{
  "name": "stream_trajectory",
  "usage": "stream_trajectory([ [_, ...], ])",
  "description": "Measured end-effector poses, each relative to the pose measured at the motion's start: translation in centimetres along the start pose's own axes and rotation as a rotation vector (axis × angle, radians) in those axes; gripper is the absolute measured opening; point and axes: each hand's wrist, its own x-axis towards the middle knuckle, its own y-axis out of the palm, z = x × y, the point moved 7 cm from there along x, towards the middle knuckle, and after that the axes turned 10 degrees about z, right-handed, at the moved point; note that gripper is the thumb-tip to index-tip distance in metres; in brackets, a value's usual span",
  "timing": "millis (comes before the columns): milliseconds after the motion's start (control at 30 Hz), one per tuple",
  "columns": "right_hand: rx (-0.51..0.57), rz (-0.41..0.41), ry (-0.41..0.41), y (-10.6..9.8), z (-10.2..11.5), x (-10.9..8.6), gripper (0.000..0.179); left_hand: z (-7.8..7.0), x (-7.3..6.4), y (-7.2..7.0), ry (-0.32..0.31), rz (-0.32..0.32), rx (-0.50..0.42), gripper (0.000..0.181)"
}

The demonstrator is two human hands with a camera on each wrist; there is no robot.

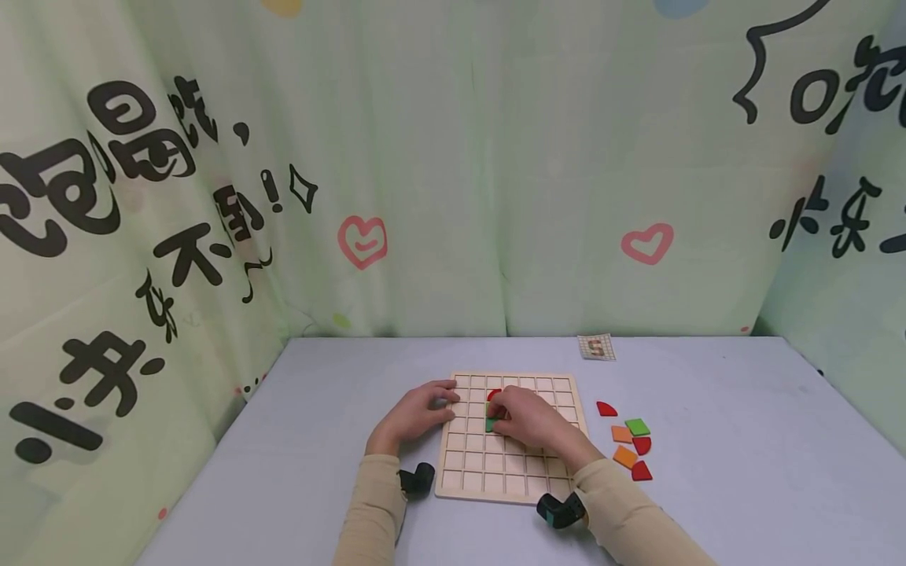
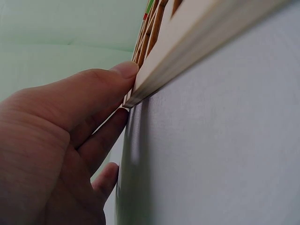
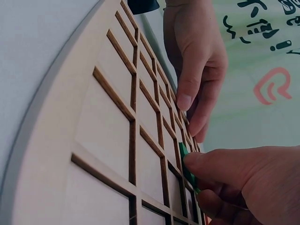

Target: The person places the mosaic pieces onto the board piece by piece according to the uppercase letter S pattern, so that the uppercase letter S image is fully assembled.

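A wooden grid board lies on the table. My left hand rests at its left edge, with the thumb touching the rim and the other fingers extended beside it. Over the upper middle cells is my right hand, its thumb and curled fingers pinching a green tile at the grid. Most of that tile is hidden by the fingers. Just beyond them, a red piece sits in the grid, partly covered by the right hand.
Right of the board lie loose pieces: red quarter-rounds, orange squares and a light green tile. A small patterned card lies at the table's back edge. Printed curtains stand behind and at both sides.
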Motion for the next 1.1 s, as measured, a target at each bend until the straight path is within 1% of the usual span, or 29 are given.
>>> stream_trajectory([
  [300,-0.012,-0.001,-0.001,-0.18,-0.12,0.07,0.010,-0.29,-0.10,-0.13,0.004,-0.005,-0.010,0.025],
  [567,0.019,0.004,0.041,-0.25,-0.52,0.04,0.011,-0.26,-0.05,-0.12,0.008,-0.004,-0.007,0.025],
  [667,0.021,0.009,0.032,-0.17,-0.48,0.02,0.008,-0.25,-0.09,-0.10,0.006,-0.002,-0.011,0.025],
  [833,0.012,0.007,-0.006,-0.13,-0.20,0.04,0.006,-0.25,-0.16,-0.07,0.004,0.000,-0.018,0.025],
  [1100,0.042,0.012,0.020,-0.11,-0.27,-0.15,0.013,-0.21,-0.13,-0.13,0.011,-0.001,-0.014,0.024],
])
